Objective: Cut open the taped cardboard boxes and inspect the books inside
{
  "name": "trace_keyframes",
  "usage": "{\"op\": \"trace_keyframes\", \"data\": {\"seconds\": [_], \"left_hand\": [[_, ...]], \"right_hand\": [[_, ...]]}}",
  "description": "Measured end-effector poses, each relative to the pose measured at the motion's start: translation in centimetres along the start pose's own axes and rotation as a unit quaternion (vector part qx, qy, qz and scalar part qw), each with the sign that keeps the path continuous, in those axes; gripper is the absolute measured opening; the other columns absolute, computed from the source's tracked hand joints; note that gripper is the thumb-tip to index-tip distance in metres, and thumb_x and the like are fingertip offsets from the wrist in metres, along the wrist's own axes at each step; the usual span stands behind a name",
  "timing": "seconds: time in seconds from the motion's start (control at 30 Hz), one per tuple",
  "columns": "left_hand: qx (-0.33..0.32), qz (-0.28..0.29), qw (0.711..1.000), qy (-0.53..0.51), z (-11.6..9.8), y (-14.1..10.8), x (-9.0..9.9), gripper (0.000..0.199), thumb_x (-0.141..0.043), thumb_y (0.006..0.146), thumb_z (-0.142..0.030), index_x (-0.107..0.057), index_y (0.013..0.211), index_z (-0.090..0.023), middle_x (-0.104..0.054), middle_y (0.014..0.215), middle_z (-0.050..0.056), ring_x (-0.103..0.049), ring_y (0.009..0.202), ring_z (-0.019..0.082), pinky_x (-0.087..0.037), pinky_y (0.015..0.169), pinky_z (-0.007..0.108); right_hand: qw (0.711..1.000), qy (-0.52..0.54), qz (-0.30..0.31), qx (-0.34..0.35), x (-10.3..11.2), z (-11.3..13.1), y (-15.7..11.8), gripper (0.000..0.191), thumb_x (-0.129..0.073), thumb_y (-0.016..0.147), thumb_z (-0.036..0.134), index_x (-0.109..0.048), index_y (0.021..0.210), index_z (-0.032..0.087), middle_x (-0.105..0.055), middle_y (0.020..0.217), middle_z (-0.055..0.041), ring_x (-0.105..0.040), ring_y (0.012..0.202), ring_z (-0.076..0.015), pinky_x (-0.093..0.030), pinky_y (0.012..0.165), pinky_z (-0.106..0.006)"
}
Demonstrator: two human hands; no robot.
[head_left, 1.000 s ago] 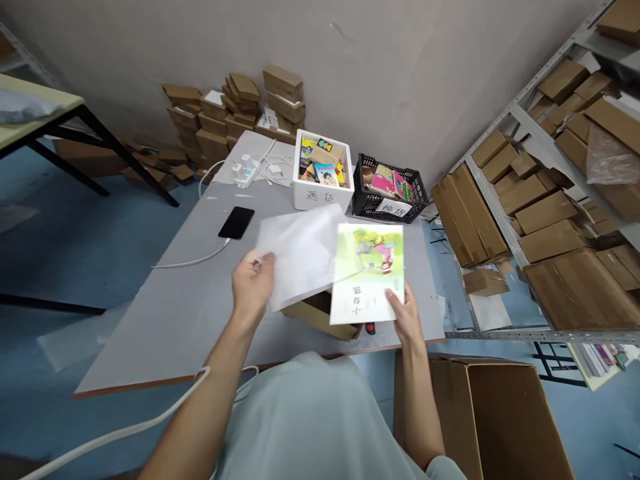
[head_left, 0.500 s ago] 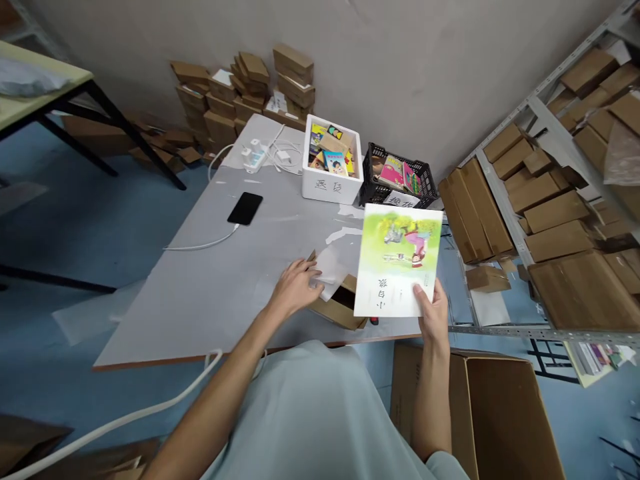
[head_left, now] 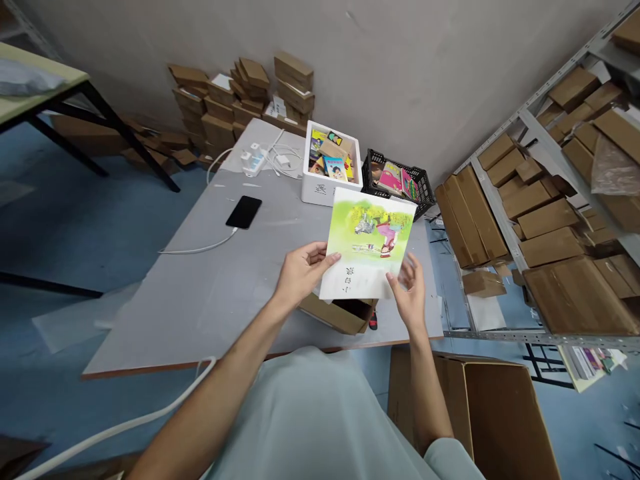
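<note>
A thin book with a green and white illustrated cover (head_left: 373,243) is held up over the table, its picture turned on its side. My left hand (head_left: 304,272) grips its left edge, thumb on the cover. At the lower right corner, my right hand (head_left: 409,290) has its thumb on the cover and its fingers behind, partly spread. Under the book lies an open cardboard box (head_left: 335,315) near the table's front edge, partly hidden. A small red and black object (head_left: 373,321) is beside the box.
On the table (head_left: 215,300) are a black phone (head_left: 244,212) with a cable, a power strip (head_left: 255,161), a white foam box (head_left: 320,190) and a black crate (head_left: 425,193), both holding books. Shelves with cartons stand right; a large carton (head_left: 510,407) is at lower right.
The book has moved left, in front of my body. My left hand has left the clear plastic by the box and taken the book's left edge. My right hand's fingers have loosened.
</note>
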State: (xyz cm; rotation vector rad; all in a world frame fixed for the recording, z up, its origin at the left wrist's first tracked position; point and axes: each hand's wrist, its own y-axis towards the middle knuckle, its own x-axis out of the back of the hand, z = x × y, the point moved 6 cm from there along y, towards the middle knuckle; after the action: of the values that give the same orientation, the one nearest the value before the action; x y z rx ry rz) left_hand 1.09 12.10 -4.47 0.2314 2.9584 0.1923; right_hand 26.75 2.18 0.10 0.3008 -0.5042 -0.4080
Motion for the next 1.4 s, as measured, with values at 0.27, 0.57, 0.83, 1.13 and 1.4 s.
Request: {"op": "trace_keyframes", "data": {"seconds": [0.27, 0.57, 0.83, 1.13, 1.4], "left_hand": [[-0.329, 0.064, 0.840, 0.428, -8.4, 0.3, -2.2, 0.035, -0.051, 0.117, -0.021, -0.086, 0.118, -0.026, -0.085, 0.110, 0.009, -0.076, 0.119, 0.033, -0.057, 0.123, 0.059], [-0.216, -0.200, 0.932, 0.211, -9.6, 1.8, 6.4, 0.087, -0.087, 0.094, -0.074, -0.068, 0.160, -0.021, -0.058, 0.176, 0.020, -0.038, 0.175, 0.047, -0.028, 0.145, 0.069], [0.050, -0.119, 0.970, -0.207, -2.7, 0.7, 4.6, 0.089, -0.111, 0.048, -0.078, -0.087, 0.105, -0.015, -0.089, 0.103, 0.015, -0.086, 0.090, 0.036, -0.075, 0.084, 0.048], [-0.009, -0.205, 0.970, -0.132, -3.4, 0.0, 5.3, 0.072, -0.105, 0.062, -0.076, -0.087, 0.100, -0.018, -0.087, 0.094, 0.008, -0.081, 0.081, 0.030, -0.072, 0.073, 0.038], [-0.167, -0.219, 0.959, 0.061, -6.0, -1.3, 2.8, 0.037, -0.072, 0.105, -0.054, -0.090, 0.112, -0.022, -0.088, 0.120, 0.009, -0.084, 0.114, 0.032, -0.070, 0.107, 0.041]], "right_hand": [[0.951, -0.221, 0.110, 0.188, -4.0, 7.6, 3.2, 0.053, -0.069, 0.113, 0.035, -0.068, 0.166, 0.031, -0.065, 0.174, -0.0111, -0.045, 0.175, -0.0364, -0.027, 0.147, -0.063], [0.988, 0.146, 0.035, 0.024, -6.6, 4.8, 7.1, 0.053, -0.081, 0.098, 0.064, -0.088, 0.123, 0.018, -0.091, 0.121, -0.0087, -0.083, 0.106, -0.0292, -0.069, 0.095, -0.038], [0.956, 0.283, 0.061, -0.049, -11.2, 4.9, 7.5, 0.070, -0.095, 0.082, 0.071, -0.086, 0.124, 0.016, -0.091, 0.122, -0.0149, -0.087, 0.105, -0.0301, -0.073, 0.097, -0.044], [0.983, 0.181, -0.026, 0.014, -11.0, 5.4, 8.2, 0.075, -0.089, 0.089, 0.066, -0.078, 0.146, 0.018, -0.078, 0.156, -0.0182, -0.066, 0.158, -0.0326, -0.053, 0.135, -0.054], [0.981, 0.151, 0.110, 0.049, -15.2, 9.9, 2.8, 0.080, -0.096, 0.088, 0.059, -0.073, 0.156, 0.023, -0.077, 0.158, -0.0128, -0.069, 0.155, -0.0352, -0.062, 0.127, -0.051]]}}
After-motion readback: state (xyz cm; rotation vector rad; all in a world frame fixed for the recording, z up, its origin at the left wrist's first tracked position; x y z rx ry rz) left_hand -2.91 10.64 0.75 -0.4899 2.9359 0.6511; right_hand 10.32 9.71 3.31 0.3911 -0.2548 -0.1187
